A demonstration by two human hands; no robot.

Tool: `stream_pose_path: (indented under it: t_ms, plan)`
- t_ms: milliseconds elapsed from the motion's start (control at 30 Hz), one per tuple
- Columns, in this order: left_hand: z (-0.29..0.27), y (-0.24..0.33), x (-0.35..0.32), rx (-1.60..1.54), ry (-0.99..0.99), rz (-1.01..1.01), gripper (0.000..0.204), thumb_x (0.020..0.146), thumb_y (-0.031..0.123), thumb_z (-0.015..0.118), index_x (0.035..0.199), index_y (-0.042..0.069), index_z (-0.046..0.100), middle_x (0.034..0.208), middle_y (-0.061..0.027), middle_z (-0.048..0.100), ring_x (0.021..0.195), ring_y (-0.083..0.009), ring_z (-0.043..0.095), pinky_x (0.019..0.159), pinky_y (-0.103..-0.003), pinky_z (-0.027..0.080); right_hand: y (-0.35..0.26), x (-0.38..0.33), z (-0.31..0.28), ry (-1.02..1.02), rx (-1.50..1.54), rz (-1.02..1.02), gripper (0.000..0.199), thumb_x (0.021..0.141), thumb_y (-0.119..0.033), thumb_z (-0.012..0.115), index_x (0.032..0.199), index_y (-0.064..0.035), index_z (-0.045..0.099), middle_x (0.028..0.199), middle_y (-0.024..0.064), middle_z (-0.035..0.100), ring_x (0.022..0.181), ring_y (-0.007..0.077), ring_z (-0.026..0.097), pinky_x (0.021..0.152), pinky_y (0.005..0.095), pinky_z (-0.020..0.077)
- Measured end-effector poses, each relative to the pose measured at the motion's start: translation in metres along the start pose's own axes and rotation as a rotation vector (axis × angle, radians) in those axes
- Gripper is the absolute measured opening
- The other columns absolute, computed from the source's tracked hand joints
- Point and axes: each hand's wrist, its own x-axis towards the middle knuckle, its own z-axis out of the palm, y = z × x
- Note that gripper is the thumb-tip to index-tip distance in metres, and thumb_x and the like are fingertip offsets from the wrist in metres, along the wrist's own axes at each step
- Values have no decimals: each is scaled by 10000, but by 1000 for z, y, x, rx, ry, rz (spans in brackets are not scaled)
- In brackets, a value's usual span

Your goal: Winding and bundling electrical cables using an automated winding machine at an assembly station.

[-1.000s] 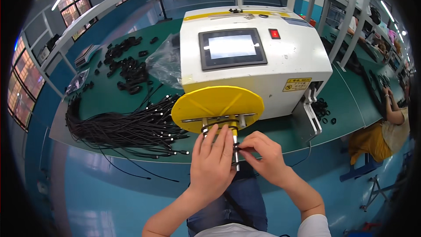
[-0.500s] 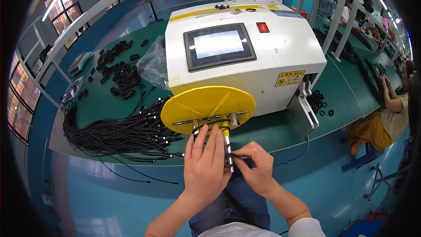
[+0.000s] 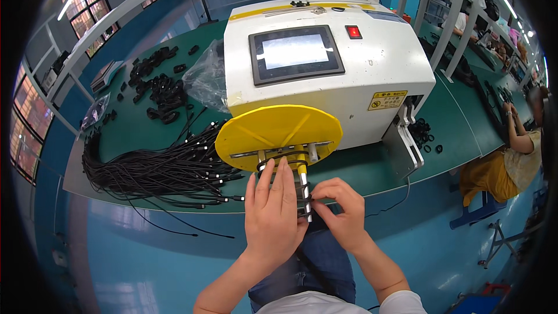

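A round yellow disc [image 3: 279, 125] stands on the front of a white winding machine [image 3: 325, 102], with posts reaching toward me. Black cable [image 3: 299, 163] loops around the posts, including a silver-ended post [image 3: 303, 181]. My left hand [image 3: 272, 212] lies against the left side of the looped cable, fingers stretched out and close together. Right of the silver post, my right hand [image 3: 343, 212] has thumb and fingertips pinched on the black cable beside the post's end. The left palm hides part of the winding.
A bundle of black cables [image 3: 145, 171] lies left on the green table [image 3: 192, 96], some ends hanging over its edge. Behind are black parts [image 3: 160, 96] and a clear plastic bag [image 3: 206, 81]. Small black rings [image 3: 421, 134] lie right of the machine. Another person [image 3: 511, 160] sits at far right.
The machine and disc sit slightly higher and farther right in view. My right hand has shifted slightly up and right, still pinching at the post; my left hand stays flat against the coil.
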Motion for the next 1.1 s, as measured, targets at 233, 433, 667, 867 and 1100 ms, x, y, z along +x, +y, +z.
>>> stream_pose_path:
  t_ms: [233, 433, 667, 867, 1100]
  plan:
    - [-1, 4, 0, 14, -3, -60, 771, 626, 128, 650, 1296, -137, 376, 1318, -264, 433, 1243, -408, 400, 1020, -537, 298, -25, -8, -2, -1, 62, 155, 256, 682, 104, 688, 912, -3, 654, 919, 114, 582, 801, 193, 603, 685, 268, 506]
    - [-2, 1, -3, 51, 17, -58, 811, 631, 149, 671, 1321, -127, 345, 1341, -256, 408, 1257, -404, 383, 1022, -535, 297, -38, 3, 0, -49, -29, 85, 189, 666, 47, 741, 830, -21, 677, 915, 91, 555, 773, 165, 592, 673, 256, 495]
    - [-42, -13, -24, -216, -65, -257, 945, 601, 101, 781, 1373, -82, 268, 1384, -208, 361, 1293, -374, 339, 1021, -454, 329, -47, 11, -3, -133, -61, 137, 166, 651, 40, 754, 784, -29, 683, 908, 77, 556, 755, 155, 589, 654, 246, 484]
    - [-59, -28, -42, -297, 98, -296, 693, 598, 60, 794, 1225, -5, 505, 1177, -145, 513, 1082, -301, 490, 857, -351, 442, -45, 14, -6, -150, -72, 149, 161, 639, 40, 759, 762, -29, 681, 898, 77, 556, 755, 153, 589, 647, 243, 478]
    - [-38, -15, -25, -331, 95, -61, 315, 623, 55, 771, 928, 76, 697, 879, -66, 551, 750, -194, 505, 627, -290, 442, -43, 14, -8, -173, -88, 117, 179, 641, 52, 750, 786, -22, 677, 906, 80, 556, 754, 163, 600, 667, 251, 494]
